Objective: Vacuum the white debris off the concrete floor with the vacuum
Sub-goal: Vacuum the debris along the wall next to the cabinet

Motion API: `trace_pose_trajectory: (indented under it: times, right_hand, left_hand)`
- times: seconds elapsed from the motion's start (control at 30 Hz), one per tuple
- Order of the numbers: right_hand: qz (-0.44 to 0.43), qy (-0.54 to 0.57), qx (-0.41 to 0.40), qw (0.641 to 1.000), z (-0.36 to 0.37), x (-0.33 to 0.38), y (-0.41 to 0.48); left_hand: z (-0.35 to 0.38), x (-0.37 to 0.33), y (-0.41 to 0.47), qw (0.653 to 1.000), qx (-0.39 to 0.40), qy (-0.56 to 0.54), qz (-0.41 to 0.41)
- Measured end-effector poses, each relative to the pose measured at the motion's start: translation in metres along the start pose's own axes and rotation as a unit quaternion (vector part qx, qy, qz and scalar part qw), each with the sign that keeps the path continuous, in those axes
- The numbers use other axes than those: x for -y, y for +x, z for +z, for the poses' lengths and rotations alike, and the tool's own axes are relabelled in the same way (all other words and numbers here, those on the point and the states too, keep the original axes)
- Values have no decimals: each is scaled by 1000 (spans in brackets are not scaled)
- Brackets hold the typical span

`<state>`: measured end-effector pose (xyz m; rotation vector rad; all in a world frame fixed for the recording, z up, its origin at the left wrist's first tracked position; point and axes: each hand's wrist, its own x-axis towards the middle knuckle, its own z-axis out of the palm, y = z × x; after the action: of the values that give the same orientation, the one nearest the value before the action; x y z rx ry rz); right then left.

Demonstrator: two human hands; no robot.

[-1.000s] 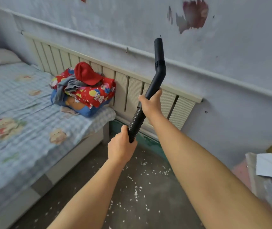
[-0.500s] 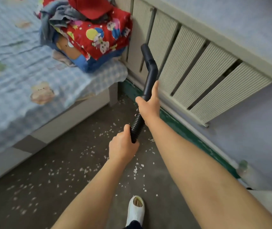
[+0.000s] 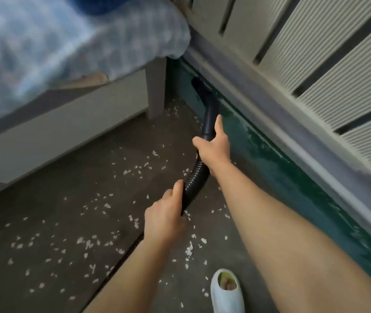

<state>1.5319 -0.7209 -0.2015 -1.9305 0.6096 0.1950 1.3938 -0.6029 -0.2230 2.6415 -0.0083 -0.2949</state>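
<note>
Clasping the black vacuum wand in the right grip, forefinger laid along it, and the ribbed hose just behind in the left grip. Pointing ahead of both grips toward the green skirting beside the bed leg, over concrete floor strewn with white debris.

My left forearm and right forearm were bare right down to the wrists, and my left hand and right hand were bare too. Nearest me, toward the right, I wore a white, rounded slipper with an open toe, greenish inside, toes peeking out.
</note>
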Motion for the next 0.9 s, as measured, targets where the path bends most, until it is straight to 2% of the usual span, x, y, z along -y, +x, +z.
trace_pose_trajectory:
  times: [0.23, 0.43, 0.63, 0.9]
  right_hand:
    - [-41, -25, 24, 999, 35, -89, 154]
    - [-60, -54, 53, 995, 69, -161, 238]
    - [-45, -21, 61, 997, 77, -193, 289]
    - [-52, -12, 79, 995, 93, -216, 303]
  left_hand:
    - [135, 23, 117, 998, -57, 18, 24]
    - [225, 48, 172, 997, -66, 19, 19]
    - [258, 52, 210, 999, -45, 15, 15]
    - [279, 50, 208, 1000, -14, 21, -19]
